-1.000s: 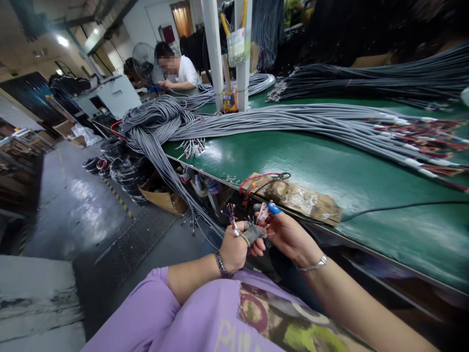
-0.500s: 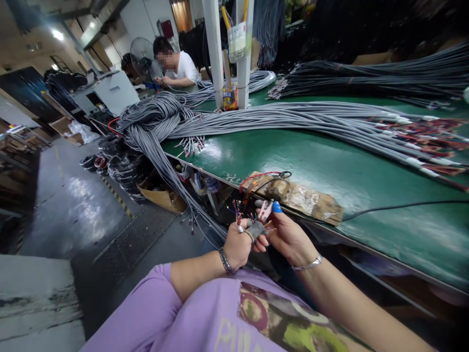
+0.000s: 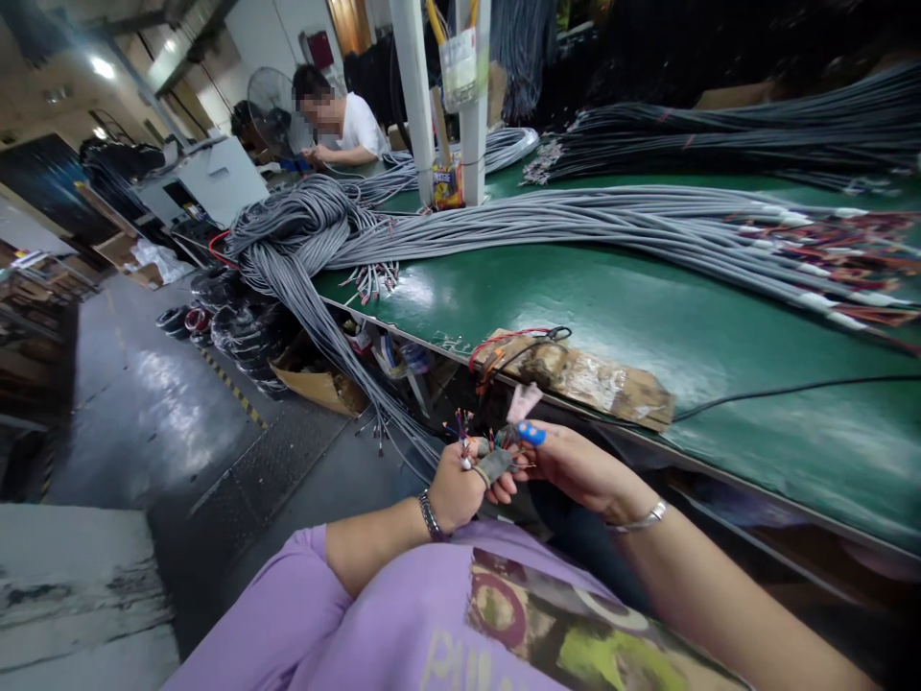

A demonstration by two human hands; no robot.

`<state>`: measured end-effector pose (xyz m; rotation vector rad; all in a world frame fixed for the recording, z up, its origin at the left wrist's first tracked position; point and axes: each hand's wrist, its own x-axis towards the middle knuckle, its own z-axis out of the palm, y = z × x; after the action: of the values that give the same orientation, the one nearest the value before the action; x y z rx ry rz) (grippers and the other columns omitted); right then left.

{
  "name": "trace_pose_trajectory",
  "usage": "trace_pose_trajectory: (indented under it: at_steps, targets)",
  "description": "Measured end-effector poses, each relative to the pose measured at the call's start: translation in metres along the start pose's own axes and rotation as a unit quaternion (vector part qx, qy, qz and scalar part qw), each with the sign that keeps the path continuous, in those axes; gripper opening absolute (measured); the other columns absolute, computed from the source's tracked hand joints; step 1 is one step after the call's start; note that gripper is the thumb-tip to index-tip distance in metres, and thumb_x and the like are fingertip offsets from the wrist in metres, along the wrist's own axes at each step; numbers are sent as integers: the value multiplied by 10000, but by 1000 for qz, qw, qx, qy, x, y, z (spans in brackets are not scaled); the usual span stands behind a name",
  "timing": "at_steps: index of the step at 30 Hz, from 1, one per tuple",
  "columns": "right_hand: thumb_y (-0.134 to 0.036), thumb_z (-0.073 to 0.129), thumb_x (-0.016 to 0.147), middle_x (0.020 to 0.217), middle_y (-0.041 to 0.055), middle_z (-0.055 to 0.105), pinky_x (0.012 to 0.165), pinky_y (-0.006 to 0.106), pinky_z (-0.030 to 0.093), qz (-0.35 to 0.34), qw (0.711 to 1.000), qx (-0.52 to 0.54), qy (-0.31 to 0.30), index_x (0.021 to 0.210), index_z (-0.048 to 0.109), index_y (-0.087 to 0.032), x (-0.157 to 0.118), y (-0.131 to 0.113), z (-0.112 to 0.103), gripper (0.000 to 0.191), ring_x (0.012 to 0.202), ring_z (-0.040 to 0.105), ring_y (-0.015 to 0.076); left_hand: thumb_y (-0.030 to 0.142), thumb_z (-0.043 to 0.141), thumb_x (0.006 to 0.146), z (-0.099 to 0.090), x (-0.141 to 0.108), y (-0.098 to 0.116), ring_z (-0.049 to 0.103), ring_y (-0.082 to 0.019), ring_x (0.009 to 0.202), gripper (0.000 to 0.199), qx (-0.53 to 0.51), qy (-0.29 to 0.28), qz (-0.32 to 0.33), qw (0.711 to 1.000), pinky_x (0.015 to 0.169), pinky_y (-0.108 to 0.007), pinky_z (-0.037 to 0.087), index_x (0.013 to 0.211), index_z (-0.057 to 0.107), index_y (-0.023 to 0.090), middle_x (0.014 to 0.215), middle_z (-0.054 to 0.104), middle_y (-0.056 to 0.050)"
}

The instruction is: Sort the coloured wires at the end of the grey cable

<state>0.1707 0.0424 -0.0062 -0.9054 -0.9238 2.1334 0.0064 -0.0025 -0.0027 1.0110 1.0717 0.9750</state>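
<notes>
Wires [image 3: 462,429] splay out of the left hand [image 3: 461,488].

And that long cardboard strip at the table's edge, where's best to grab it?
Probably mid-length on the cardboard strip, from above, fingers across its narrow width: it lies long and flat along the edge of the green table, so that should balance it. Avoid the left end, where wires loop over.

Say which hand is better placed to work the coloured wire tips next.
Probably the right hand: its fingers are at the wire tips, while the left hand grips the bundle.
</notes>
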Motion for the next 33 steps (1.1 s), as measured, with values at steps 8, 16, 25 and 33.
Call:
trace_pose_trajectory:
  at_steps: [8, 16, 25, 33]
  targets:
    - [-542, 752, 660, 638, 9, 633, 590, 283, 414, -70, 977, -200, 26, 710, 647, -155, -8, -4, 13, 405, 567, 517, 124, 561, 694, 664, 0, 5, -3, 554, -108, 432, 469, 82, -94, -80, 989, 432, -214, 433, 557, 600, 114, 524, 603, -52]
    - [-555, 750, 662, 766, 32, 648, 650, 307, 481, -74, 991, -58, 100, 818, 633, -183, -14, 6, 9, 420, 662, 585, 148, 579, 703, 648, 1, 7, -1, 562, -109, 433, 465, -25, 22, -36, 999, 419, -200, 411, 666, 577, 132, 555, 629, -37]
    - [-513, 736, 694, 501, -17, 553, 514, 301, 443, -153, 976, -114, 106, 651, 540, -211, -15, 9, 37, 363, 472, 508, 138, 608, 708, 639, -1, 11, -5, 589, -123, 485, 498, 17, -30, -45, 998, 507, -240, 480, 629, 602, 122, 579, 649, -64]
    - [-487, 752, 680, 629, 9, 607, 538, 271, 428, -157, 968, -105, 166, 700, 638, -189, -4, 13, 21, 320, 551, 505, 125, 646, 710, 612, -4, 10, -4, 594, -130, 483, 537, 12, -36, -50, 998, 496, -245, 484, 648, 627, 116, 575, 649, -65]
